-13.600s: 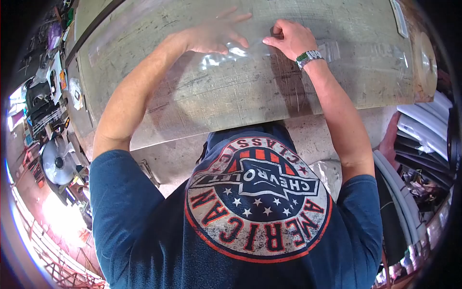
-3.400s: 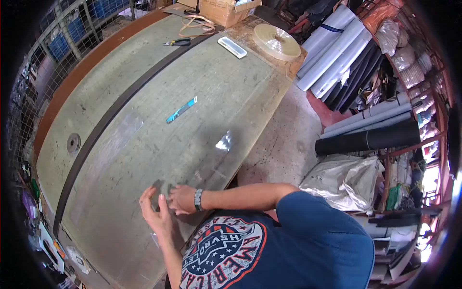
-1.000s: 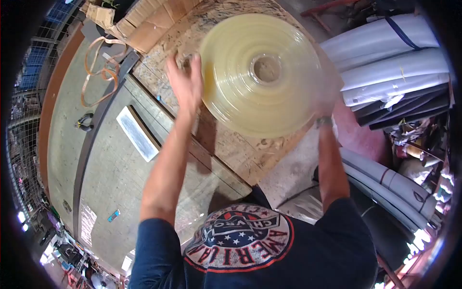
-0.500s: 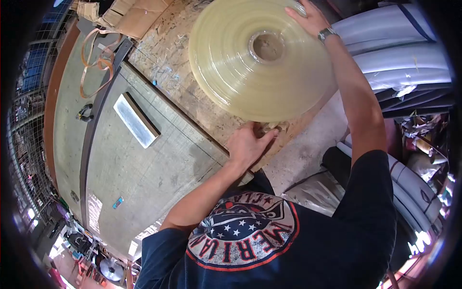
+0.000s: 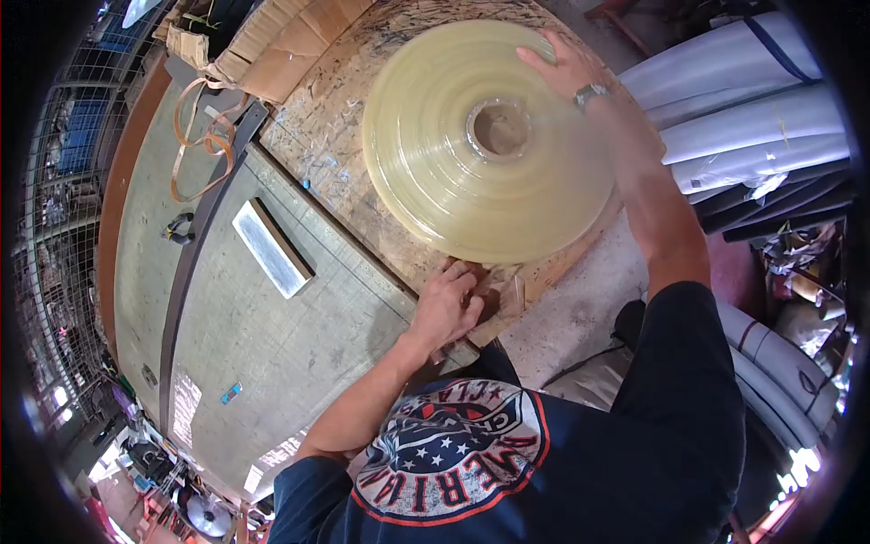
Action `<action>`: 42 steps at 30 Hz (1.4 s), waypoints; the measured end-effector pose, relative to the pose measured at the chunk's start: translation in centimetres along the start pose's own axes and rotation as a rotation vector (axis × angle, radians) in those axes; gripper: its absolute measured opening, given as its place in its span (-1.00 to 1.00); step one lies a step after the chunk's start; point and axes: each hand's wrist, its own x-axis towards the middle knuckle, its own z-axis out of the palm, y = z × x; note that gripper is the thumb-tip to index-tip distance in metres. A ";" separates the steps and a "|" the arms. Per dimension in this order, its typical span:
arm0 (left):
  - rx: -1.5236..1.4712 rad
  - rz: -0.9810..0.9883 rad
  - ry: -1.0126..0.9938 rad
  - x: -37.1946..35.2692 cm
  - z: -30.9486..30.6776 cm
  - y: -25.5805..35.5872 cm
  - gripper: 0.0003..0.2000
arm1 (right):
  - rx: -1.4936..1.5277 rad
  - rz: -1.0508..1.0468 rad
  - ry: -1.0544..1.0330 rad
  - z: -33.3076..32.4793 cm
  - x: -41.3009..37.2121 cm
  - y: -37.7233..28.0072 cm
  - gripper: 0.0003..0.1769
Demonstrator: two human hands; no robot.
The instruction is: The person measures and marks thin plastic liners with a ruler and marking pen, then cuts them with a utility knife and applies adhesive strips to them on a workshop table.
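A wide, pale yellow translucent roll [image 5: 426,181] of wound plastic strip, with a round hole in its middle, lies on the worn wooden board. My right hand [image 5: 564,68], a watch at its wrist, rests on the far right rim with fingers stretched over the top face. By the near edge is my left hand [image 5: 446,304], its fingers curled and partly hidden under the roll's rim. What it pinches, if anything, I cannot make out. A clear scrap of film [image 5: 513,295] shows just right of that hand.
On the grey tabletop [image 5: 299,363] lie a whitish rectangular block [image 5: 272,249], dark snips [image 5: 179,228], an orange strap [image 5: 188,136] and a small blue item [image 5: 232,393]. A cardboard box [image 5: 281,45] stands at the back. Wrapped white rolls [image 5: 743,100] are stacked on the right.
The view has shifted, so the table and roll appear lower. My left hand's fingers have curled in, with the thumb drawn closer. My right hand has slid a little along the rim.
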 end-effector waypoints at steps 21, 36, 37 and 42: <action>-0.049 -0.289 0.716 1.5 -8.5 -2.8 -0.37 | -0.041 0.238 0.071 -1.3 -6.8 1.4 -0.06; 0.206 0.147 0.538 20.6 -13.4 -11.0 -0.29 | 0.154 0.306 0.475 6.6 -20.9 5.7 -0.36; 0.018 0.067 0.570 22.6 -14.6 -11.1 -0.35 | 0.228 0.328 0.551 6.2 -22.8 1.7 -0.41; -0.330 -0.316 0.648 22.6 -17.7 -11.8 -0.48 | 0.362 0.455 0.350 4.5 -27.3 -1.3 -0.38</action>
